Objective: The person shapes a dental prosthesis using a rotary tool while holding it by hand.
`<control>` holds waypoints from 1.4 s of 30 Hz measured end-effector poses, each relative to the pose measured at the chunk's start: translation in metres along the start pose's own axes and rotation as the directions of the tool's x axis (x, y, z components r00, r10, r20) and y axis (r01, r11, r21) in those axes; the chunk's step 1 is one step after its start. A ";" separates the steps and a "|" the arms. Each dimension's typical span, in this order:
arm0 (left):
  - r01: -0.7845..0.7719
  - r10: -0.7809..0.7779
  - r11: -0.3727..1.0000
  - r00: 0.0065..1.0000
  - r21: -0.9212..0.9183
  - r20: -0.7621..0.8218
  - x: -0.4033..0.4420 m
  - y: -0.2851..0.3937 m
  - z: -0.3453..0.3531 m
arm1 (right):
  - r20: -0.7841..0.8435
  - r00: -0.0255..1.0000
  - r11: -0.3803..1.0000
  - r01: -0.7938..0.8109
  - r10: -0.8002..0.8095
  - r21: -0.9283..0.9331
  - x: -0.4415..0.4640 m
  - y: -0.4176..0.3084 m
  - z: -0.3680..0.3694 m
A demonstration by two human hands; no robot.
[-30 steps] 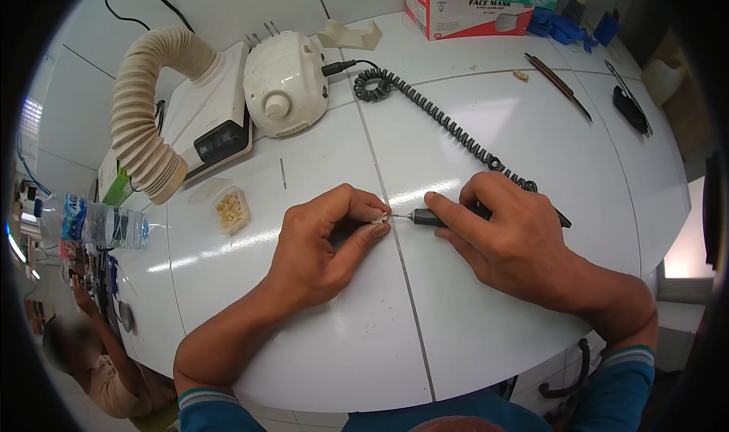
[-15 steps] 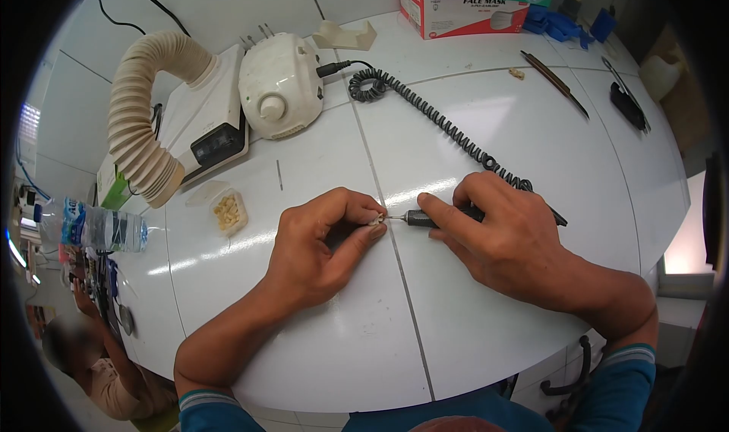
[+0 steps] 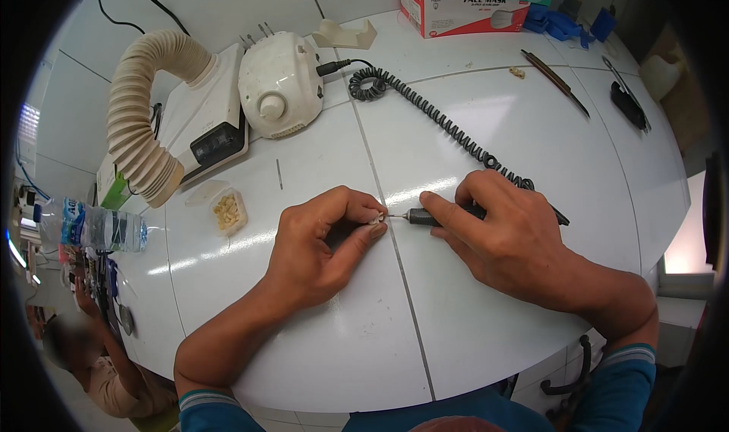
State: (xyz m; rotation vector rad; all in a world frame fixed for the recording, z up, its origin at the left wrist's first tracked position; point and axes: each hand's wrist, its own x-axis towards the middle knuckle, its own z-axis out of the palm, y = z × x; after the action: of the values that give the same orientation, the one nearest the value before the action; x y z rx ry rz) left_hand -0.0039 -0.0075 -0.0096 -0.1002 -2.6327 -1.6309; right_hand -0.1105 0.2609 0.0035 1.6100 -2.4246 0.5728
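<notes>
My left hand (image 3: 323, 246) pinches a small whitish piece (image 3: 377, 219) between thumb and fingertips, above the white tiled table (image 3: 349, 348). From the right, my right hand (image 3: 509, 238) grips a black rotary handpiece (image 3: 422, 217). The handpiece's thin metal bit (image 3: 396, 216) points left and reaches the small piece; whether they touch is too small to tell. A coiled black cord (image 3: 440, 117) runs from the handpiece to the white control unit (image 3: 279, 86).
A ribbed hose (image 3: 137, 117) arches at the left over a white device. Near it are a small box of yellowish pieces (image 3: 228, 212), a metal bit (image 3: 279, 174) and a bottle (image 3: 99, 225). Mask boxes (image 3: 471, 14) and a knife (image 3: 556, 83) lie behind. A co-worker (image 3: 106, 356) sits lower left.
Over the last second the view has shifted slightly, moving the table objects a little left in the picture. Both hands keep nearly the same pose and grip.
</notes>
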 end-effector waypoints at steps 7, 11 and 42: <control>-0.008 0.008 1.000 1.000 0.005 0.001 0.000 -0.001 0.000 | -0.008 1.000 1.000 0.011 -0.011 0.009 0.000 0.001 0.001; -0.002 0.002 1.000 1.000 0.002 0.002 0.000 0.001 0.001 | -0.001 1.000 1.000 -0.004 0.004 0.006 0.000 0.001 0.001; -0.042 0.037 0.996 0.997 -0.081 -0.063 -0.001 -0.004 0.004 | -0.055 0.998 0.996 -0.030 0.035 0.087 0.000 0.004 0.001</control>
State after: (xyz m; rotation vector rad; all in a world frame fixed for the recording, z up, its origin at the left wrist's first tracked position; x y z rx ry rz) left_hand -0.0033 -0.0055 -0.0155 -0.1031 -2.5028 -1.7016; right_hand -0.1139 0.2616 0.0018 1.5669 -2.4205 0.7274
